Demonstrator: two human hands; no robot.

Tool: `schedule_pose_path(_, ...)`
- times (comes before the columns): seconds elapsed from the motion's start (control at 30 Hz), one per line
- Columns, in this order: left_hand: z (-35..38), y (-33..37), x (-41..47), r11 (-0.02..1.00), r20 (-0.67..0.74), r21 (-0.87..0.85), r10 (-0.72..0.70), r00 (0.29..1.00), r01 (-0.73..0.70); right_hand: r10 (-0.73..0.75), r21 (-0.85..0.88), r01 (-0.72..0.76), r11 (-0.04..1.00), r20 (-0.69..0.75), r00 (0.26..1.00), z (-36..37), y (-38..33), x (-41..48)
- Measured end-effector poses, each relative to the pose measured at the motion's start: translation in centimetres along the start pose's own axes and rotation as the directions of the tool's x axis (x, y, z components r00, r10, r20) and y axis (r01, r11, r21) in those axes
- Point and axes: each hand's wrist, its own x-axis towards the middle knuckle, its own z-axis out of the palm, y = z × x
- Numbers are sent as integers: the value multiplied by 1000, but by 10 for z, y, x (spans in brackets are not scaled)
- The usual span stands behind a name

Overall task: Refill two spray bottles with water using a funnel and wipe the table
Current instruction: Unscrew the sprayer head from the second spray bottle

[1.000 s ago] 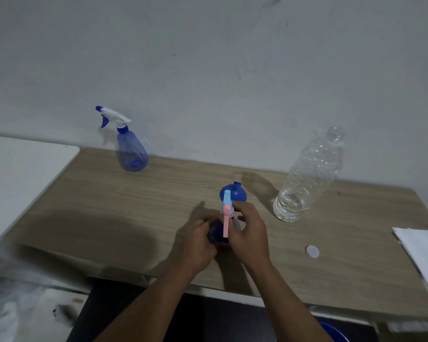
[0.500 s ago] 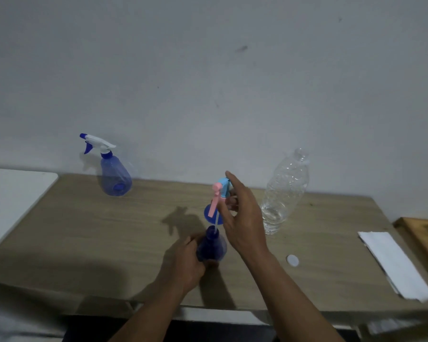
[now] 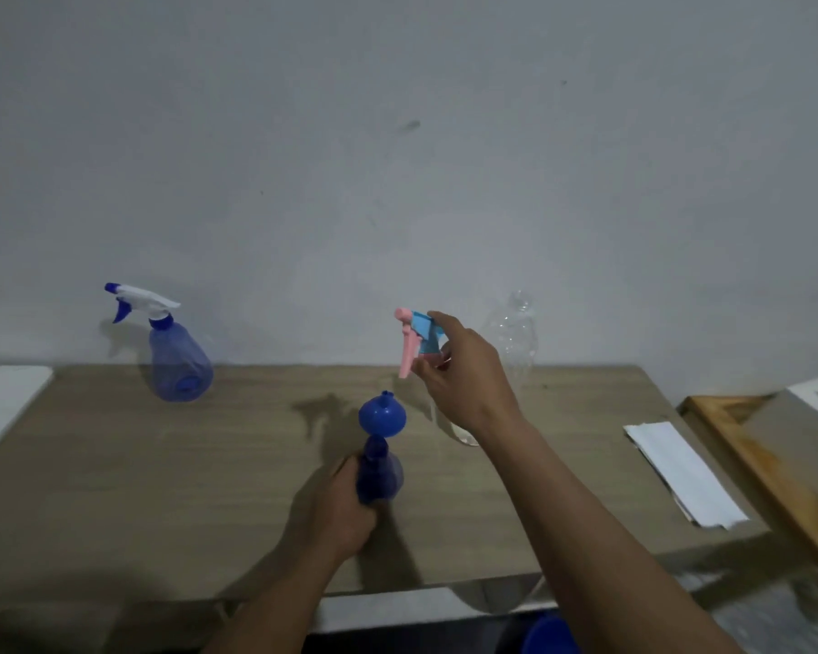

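The small blue spray bottle [image 3: 379,472] stands upright near the front middle of the table [image 3: 161,464], its neck open. The left hand [image 3: 338,505] wraps round its lower body with the fingers curled. We judge it light and thin-walled, so it will tip easily and give under a hard squeeze. The belly is the place to steady it, as the hand does now.

Its pink-and-blue spray head [image 3: 419,339] is off and held up in the air, farther back and to the right. The right hand [image 3: 464,377] pinches it at the collar between thumb and fingers. It looks stiff and almost weightless. We cannot make out any dip tube below it.

The blue funnel [image 3: 382,415] sits just behind the bottle, and whether the two touch we cannot tell. The second spray bottle [image 3: 180,365] stands far left by the wall, with its white head on. The clear water bottle [image 3: 515,332] is largely hidden behind the right hand and wrist, so its level is not readable. A folded white sheet [image 3: 681,469] lies at the right, perhaps for wiping. A wooden board [image 3: 775,483] beyond it is cut off by the frame, as is a blue object [image 3: 548,634] at the bottom edge.
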Motion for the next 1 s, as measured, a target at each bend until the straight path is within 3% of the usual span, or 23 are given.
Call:
schedule_pose_path(0.2, 5, -6, 0, 998, -123, -33, 43, 992, -47, 264, -107, -252, 962, 112, 958, 30, 52, -23)
schedule_pose_path(0.47, 17, -24, 5, 998, -159, -26, -62, 985, 58, 460, -278, -397, 875, 218, 861, 82, 115, -58)
schedule_pose_path(0.67, 18, -28, 0, 996, -198, 60, -56, 979, 69, 453, -300, -380, 875, 233, 861, 97, 131, -68)
schedule_pose_path(0.83, 19, -20, -7, 993, -222, -122, -30, 975, 3, 449, -292, -377, 879, 242, 860, 99, 133, -70)
schedule_pose_path(1.0, 17, -21, -7, 993, -245, -112, -1, 969, -28, 410, -388, -303, 870, 229, 883, 90, 129, -70)
